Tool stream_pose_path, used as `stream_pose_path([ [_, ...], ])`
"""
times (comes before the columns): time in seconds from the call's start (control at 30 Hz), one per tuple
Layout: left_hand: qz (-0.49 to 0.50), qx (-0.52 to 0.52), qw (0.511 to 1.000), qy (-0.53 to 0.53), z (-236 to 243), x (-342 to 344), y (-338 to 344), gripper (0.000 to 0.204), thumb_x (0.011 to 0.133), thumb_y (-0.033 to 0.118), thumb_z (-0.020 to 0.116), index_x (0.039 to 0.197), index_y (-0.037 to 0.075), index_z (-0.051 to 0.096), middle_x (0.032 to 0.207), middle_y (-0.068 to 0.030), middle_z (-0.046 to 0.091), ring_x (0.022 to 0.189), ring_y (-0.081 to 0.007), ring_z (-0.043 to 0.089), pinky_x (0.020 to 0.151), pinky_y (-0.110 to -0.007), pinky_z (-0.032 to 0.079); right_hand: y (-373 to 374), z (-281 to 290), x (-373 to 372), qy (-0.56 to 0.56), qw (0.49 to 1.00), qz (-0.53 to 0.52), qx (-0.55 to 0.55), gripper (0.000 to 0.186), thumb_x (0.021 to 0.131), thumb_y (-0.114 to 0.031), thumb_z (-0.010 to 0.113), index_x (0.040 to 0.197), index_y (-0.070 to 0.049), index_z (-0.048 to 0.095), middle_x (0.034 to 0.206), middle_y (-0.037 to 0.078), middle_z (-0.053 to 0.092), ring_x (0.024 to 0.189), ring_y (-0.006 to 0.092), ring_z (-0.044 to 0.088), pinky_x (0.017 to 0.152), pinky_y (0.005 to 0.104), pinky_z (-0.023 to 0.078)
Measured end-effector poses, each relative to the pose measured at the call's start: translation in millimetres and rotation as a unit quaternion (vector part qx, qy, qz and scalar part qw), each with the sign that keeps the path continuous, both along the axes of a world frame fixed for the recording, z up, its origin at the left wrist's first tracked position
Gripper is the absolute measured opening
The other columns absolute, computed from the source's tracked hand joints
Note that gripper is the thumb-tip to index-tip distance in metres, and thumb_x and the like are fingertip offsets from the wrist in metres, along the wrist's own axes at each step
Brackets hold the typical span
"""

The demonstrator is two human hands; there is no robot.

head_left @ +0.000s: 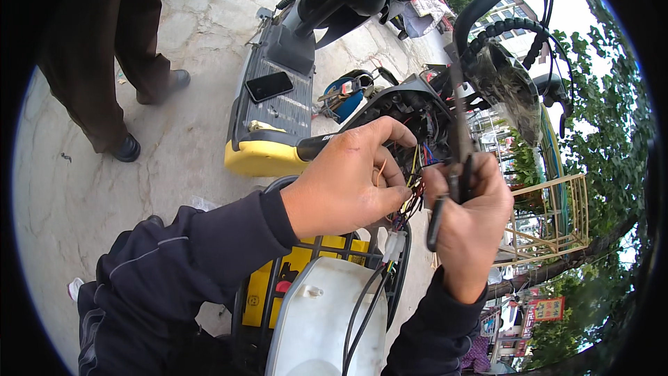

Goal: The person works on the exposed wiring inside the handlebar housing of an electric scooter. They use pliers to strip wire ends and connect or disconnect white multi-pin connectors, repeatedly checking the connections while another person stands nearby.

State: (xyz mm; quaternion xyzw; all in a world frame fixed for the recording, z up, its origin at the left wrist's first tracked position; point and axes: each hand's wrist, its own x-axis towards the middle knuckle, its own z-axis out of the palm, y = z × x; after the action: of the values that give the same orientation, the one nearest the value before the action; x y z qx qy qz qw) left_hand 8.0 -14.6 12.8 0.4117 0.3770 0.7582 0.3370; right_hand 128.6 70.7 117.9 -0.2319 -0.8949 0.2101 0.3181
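Observation:
My left hand [351,179] is closed in a pinch on thin coloured wires [415,184] of a wiring harness. My right hand [471,226] grips black-handled scissors [457,115], their long metal blade pointing up and blurred by motion. Its thumb and fingertips are close beside the same wires. Below the hands, a white plastic connector [394,245] hangs on the harness, and black cables run down from it over a white panel [327,303]. Above, the wires lead into the opened dark front body [417,108] of an electric scooter.
A phone [270,86] lies on the ribbed footboard [278,113] of a yellow-and-grey scooter. Beside it is a blue container [346,101] of tools. Handlebar [487,1] and headlamp [506,83] rise at upper right. A person in dark trousers [90,90] stands at left. A wooden frame [550,219] is at right.

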Motion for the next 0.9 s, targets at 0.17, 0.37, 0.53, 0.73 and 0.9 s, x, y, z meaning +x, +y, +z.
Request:
stream_pose_path([
  [0.17,-0.061,-0.052,0.995,-0.058,-2,-3,4,0.036,0.089,0.003,0.068,0.122,-0.009,0.057,0.089,-0.0076,0.072,0.067,-0.0078,0.063,0.061,-0.023,0.053,14,11,14,0.061,0.982,0.019,-0.179,0.021,0.086,0.003,0.078,0.093,-0.003,0.060,0.077,-0.001,0.062,0.059,0.0025,0.050,0.053,0.0190,0.038],
  [0.37,-0.109,-0.035,0.992,-0.049,-8,-3,8,0.027,0.095,0.009,0.064,0.117,-0.007,0.065,0.090,-0.0085,0.072,0.065,-0.0068,0.060,0.058,-0.023,0.049,17,5,17,0.034,0.983,0.022,-0.180,0.016,0.090,0.005,0.072,0.097,-0.001,0.059,0.085,0.005,0.070,0.057,0.0018,0.047,0.051,0.0185,0.038],
  [0.53,-0.129,-0.010,0.991,-0.034,-10,-6,12,0.029,0.098,0.010,0.062,0.122,-0.006,0.064,0.087,-0.0052,0.070,0.069,-0.0051,0.057,0.059,-0.022,0.045,11,9,12,-0.002,0.988,0.064,-0.137,0.015,0.090,0.004,0.070,0.097,-0.001,0.057,0.090,0.007,0.072,0.067,0.0012,0.054,0.061,0.0177,0.043],
  [0.73,-0.134,-0.064,0.989,0.016,-10,-11,13,0.029,0.098,0.011,0.063,0.122,-0.006,0.066,0.090,-0.0069,0.070,0.078,-0.0081,0.062,0.068,-0.025,0.050,10,8,4,0.000,0.992,0.043,-0.116,0.034,0.080,-0.002,0.088,0.091,-0.004,0.056,0.083,0.000,0.067,0.070,0.0018,0.055,0.063,0.0179,0.043],
  [0.9,-0.109,-0.044,0.993,0.024,-12,-11,16,0.027,0.097,0.010,0.064,0.116,-0.009,0.068,0.097,-0.0093,0.072,0.086,-0.0109,0.064,0.079,-0.025,0.052,17,3,2,-0.001,0.996,0.033,-0.077,0.032,0.083,-0.002,0.085,0.090,-0.005,0.055,0.079,-0.005,0.058,0.069,0.0010,0.048,0.062,0.0182,0.039],
])
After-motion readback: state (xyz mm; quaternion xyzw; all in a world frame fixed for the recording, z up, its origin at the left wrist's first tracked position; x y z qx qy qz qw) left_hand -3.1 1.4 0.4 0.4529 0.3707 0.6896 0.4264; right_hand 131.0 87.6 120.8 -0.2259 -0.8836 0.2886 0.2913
